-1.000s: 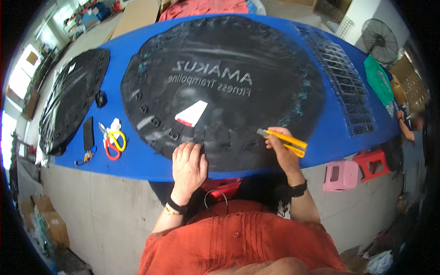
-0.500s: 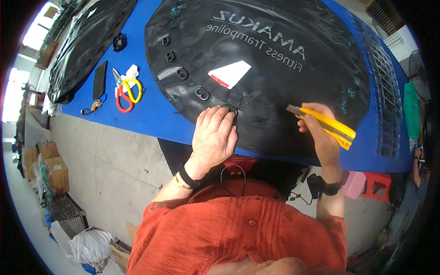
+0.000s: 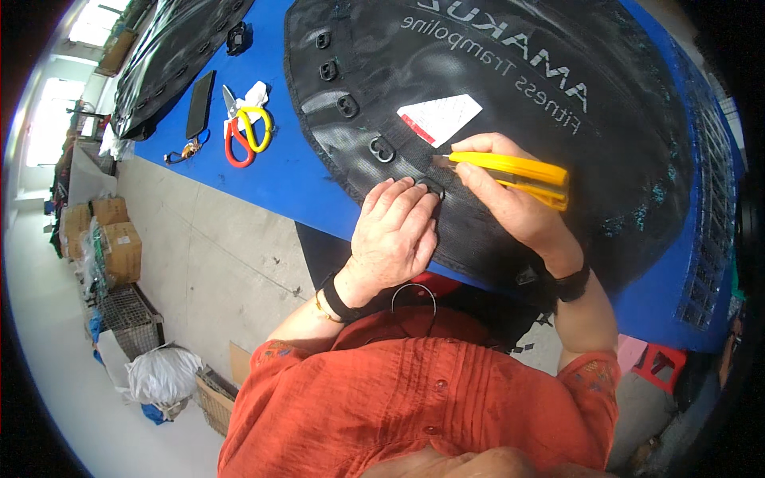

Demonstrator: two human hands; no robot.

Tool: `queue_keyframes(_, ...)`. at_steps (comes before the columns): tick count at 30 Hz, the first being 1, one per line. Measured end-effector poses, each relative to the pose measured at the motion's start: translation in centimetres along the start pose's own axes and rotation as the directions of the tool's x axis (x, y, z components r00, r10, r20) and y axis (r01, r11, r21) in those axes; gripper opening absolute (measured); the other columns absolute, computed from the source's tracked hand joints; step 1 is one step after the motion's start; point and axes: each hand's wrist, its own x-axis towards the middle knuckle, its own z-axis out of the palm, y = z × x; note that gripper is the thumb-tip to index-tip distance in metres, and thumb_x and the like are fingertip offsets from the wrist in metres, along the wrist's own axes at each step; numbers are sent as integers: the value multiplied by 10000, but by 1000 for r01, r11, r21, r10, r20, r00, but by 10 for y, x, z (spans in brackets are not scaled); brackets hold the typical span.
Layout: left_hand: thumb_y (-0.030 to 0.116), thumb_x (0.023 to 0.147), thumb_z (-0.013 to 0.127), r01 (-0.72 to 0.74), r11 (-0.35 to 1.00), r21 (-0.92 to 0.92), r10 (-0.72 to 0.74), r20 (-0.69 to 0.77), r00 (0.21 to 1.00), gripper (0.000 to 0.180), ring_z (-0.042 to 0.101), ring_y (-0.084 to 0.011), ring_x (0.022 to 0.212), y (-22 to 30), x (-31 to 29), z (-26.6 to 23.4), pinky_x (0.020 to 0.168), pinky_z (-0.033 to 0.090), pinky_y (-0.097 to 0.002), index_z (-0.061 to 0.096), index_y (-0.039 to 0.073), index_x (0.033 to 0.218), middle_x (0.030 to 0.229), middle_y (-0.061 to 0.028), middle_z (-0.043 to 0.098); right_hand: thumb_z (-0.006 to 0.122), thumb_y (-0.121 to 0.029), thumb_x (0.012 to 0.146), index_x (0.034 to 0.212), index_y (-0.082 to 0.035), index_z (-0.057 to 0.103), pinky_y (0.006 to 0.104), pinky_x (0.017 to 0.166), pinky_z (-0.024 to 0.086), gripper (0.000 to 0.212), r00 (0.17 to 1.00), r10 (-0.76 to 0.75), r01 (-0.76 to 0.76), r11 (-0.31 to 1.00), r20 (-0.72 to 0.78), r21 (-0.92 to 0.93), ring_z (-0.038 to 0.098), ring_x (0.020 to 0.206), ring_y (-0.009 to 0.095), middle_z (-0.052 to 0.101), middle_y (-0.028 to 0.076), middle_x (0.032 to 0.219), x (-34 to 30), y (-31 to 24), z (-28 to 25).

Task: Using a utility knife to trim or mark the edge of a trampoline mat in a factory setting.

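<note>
A round black trampoline mat (image 3: pixel 510 127) with several black rings along its edge lies in front of me. My left hand (image 3: pixel 394 227) is closed over its near edge, with bent fingertips at a black ring (image 3: pixel 431 187). In my right hand (image 3: pixel 510 195) is a yellow utility knife (image 3: pixel 518 169), gripped with the blade pointing left. The blade tip is close to the mat's inner band, just right of another ring (image 3: pixel 382 149); whether it touches the fabric I cannot tell. A white label with a red strip (image 3: pixel 442 117) lies on the mat beyond the knife.
On the blue table (image 3: pixel 279 187), left of the mat, are red-and-yellow scissors (image 3: pixel 245 135), a black phone (image 3: pixel 201 103) and a small black object (image 3: pixel 237 38). Another black mat (image 3: pixel 171 60) lies at far left. Cardboard boxes (image 3: pixel 121 253) stand on the floor.
My right hand has brought the utility knife leftward and farther over the mat, close to my left hand. My left hand stays at the mat's edge. The view has shifted.
</note>
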Motion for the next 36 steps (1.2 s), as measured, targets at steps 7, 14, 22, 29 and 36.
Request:
queue_keyframes(7, 102, 803, 737, 10, 1000, 10, -10, 14, 1000, 411, 647, -349, 1223, 1, 0, 0, 1100, 484, -525, 719, 39, 1209, 1222, -148, 699, 648, -40, 1054, 1197, 16, 637, 288, 875, 547, 154, 997, 67, -71, 986, 32, 152, 668, 1006, 142, 681, 73, 1111, -5, 12, -5)
queue_keyframes(14, 93, 796, 737, -2, 1000, -3, 2, 0, 1000, 412, 654, -348, 1209, 1, 0, 1, 1087, 495, -524, 722, 31, 1203, 1219, -149, 699, 699, -76, 1028, 1178, -15, 670, 282, 857, 553, 164, 1000, 26, -26, 996, 6, 88, 671, 971, 104, 730, 47, 1058, -6, 9, -2)
queue_keyframes(22, 95, 799, 740, -7, 1000, -1, 7, -7, 1000, 414, 653, -350, 1212, 1, 1, 0, 1086, 495, -522, 719, 33, 1208, 1221, -150, 699, 711, -73, 1011, 1173, -23, 682, 299, 869, 560, 172, 999, 26, -28, 998, 40, 55, 705, 969, 134, 748, 78, 1067, -4, 10, -1)
queue_keyframes(29, 101, 804, 737, -12, 1000, 3, 12, -7, 1000, 411, 654, -352, 1210, -1, 0, 2, 1089, 492, -521, 719, 33, 1209, 1223, -152, 699, 717, -73, 1001, 1166, -17, 680, 308, 862, 561, 178, 999, 9, -12, 998, 49, 61, 708, 961, 142, 745, 87, 1059, -3, 15, 2)
queue_keyframes(36, 110, 807, 735, -5, 1000, 9, 5, -6, 1000, 403, 654, -351, 1212, 0, 0, 2, 1092, 490, -522, 723, 33, 1202, 1214, -152, 704, 718, -72, 998, 1153, -21, 680, 306, 848, 560, 168, 997, 19, -21, 999, 69, 27, 704, 941, 143, 739, 90, 1044, -3, 13, 1)
